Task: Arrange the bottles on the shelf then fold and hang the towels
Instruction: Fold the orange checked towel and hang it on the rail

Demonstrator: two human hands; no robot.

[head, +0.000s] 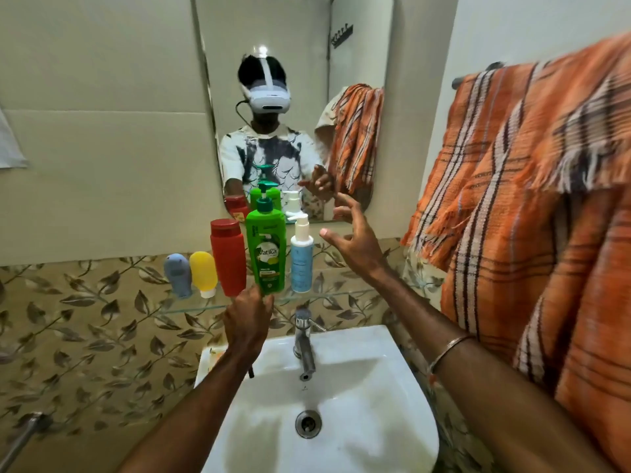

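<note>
Standing in a row on the clear glass shelf point(191, 307) above the white ceramic basin point(358, 414) are five bottles: a small grey-blue squeeze tube point(177, 274) at the far left, a small yellow squeeze tube point(203, 273) just beside it, a tall red plastic bottle with a red cap point(228, 256), a green pump bottle with a teal pump head point(266, 249), and a slim pale-blue spray bottle with a white top point(302, 257) at the right end. All five are upright. The left hand point(247, 319) reaches to the foot of the green pump bottle, its fingertips touching the base between it and the red bottle; whether the fingers curl round anything cannot be told. The right hand point(355, 238) hovers just to the right of the spray bottle, fingers spread and holding nothing. A chrome tap point(304, 343) rises behind the basin. An orange woven towel with dark and white stripes and fringed edges point(519, 213) hangs bunched over a metal rail point(459, 81) on the right wall. The wall mirror point(293, 97) reflects the bottles and towel.
</note>
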